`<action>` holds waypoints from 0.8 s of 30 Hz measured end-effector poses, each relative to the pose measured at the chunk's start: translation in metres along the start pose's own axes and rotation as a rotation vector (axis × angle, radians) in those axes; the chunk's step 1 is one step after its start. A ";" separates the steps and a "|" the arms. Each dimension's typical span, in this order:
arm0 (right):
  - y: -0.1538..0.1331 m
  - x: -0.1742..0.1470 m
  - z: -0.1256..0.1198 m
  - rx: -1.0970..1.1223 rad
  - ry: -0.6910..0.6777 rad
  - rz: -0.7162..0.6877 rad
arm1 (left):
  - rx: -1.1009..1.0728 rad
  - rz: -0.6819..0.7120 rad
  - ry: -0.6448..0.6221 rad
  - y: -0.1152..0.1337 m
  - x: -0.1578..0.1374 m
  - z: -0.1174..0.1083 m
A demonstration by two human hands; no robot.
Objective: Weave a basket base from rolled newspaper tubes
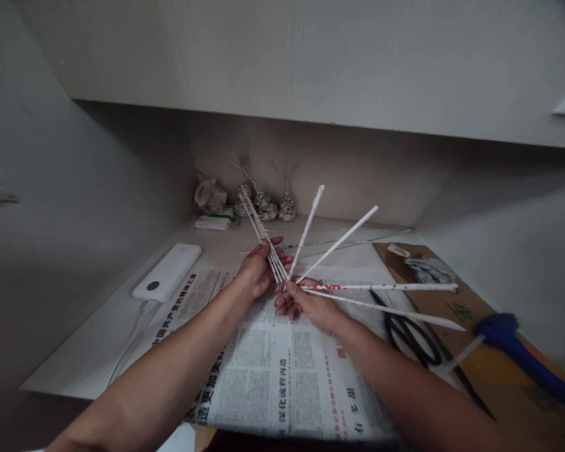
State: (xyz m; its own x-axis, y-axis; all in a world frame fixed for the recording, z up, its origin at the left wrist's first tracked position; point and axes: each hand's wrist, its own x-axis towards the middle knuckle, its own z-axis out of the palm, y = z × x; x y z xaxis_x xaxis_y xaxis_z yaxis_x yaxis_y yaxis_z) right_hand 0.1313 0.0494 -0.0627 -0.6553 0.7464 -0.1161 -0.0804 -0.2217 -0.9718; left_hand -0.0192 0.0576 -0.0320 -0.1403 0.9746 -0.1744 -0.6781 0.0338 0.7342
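Note:
My left hand (pixel 260 269) is closed around a bundle of thin rolled-paper sticks (pixel 269 251), which slants up and to the left. Just to its right, my right hand (pixel 308 302) pinches the near ends where the sticks meet. From that meeting point several more paper sticks (pixel 343 242) fan out: two lean up and to the right, and two reach right, one with red marks near its base. How the ends are joined is hidden by my fingers. Both hands are above a spread newspaper (pixel 282 364).
Small woven gourd shapes (pixel 266 206) stand at the back wall beside a plastic bag (pixel 210 194). A white device (pixel 168 272) lies at left. On the right are black-handled scissors (pixel 410 336), cardboard (pixel 440 304) and a blue glue gun (pixel 522 351). A cabinet (pixel 282 63) overhangs.

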 end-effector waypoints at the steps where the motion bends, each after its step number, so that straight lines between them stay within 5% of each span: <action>1: 0.000 0.000 0.000 0.001 0.005 0.002 | 0.002 0.000 -0.008 0.000 0.000 0.000; 24: 0.003 -0.001 0.002 -0.089 0.078 0.084 | 0.017 -0.096 -0.167 -0.003 -0.016 0.014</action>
State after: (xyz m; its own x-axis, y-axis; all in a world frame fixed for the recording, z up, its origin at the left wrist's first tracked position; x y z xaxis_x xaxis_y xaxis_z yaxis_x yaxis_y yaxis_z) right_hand 0.1299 0.0469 -0.0650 -0.5962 0.7750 -0.2096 0.0411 -0.2312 -0.9720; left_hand -0.0048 0.0453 -0.0228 0.0469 0.9898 -0.1342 -0.6701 0.1308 0.7307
